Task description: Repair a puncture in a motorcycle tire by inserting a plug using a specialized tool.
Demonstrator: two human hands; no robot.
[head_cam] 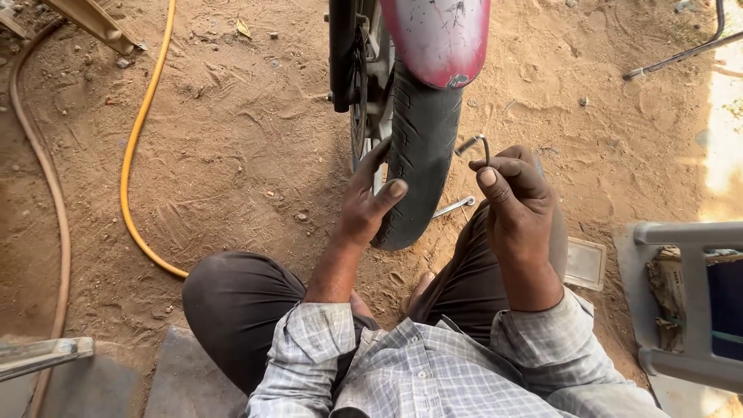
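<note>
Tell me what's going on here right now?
A person sits on sandy ground facing a motorcycle's front wheel. The left hand rests on the tyre's side, thumb across the tread. The right hand pinches a small bent hex key beside the tyre. A spanner lies on the sand behind it; a yellow hose curves at left.
</note>
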